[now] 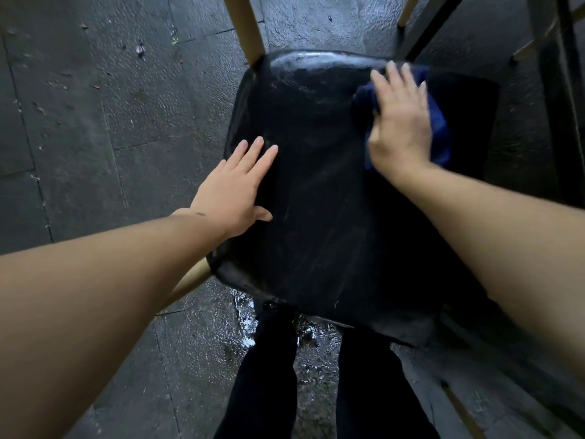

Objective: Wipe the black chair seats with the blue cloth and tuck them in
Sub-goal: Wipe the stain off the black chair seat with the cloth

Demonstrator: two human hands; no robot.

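A black chair seat (pixel 323 198) fills the middle of the head view, glossy and streaked, on light wooden legs (pixel 250 30). My left hand (pixel 235 188) lies flat and open on the seat's left edge, fingers pointing away from me. My right hand (pixel 400 122) presses the dark blue cloth (pixel 440 128) onto the far right part of the seat; the cloth is bunched under the palm and shows around the fingers and along the hand's right side.
The floor (pixel 95 122) is dark grey stone tiles, wet and shiny in front of the chair (pixel 247 324). A dark frame with wooden bars (pixel 557 90) stands close on the right. My dark-trousered legs (pixel 269 391) are below the seat's near edge.
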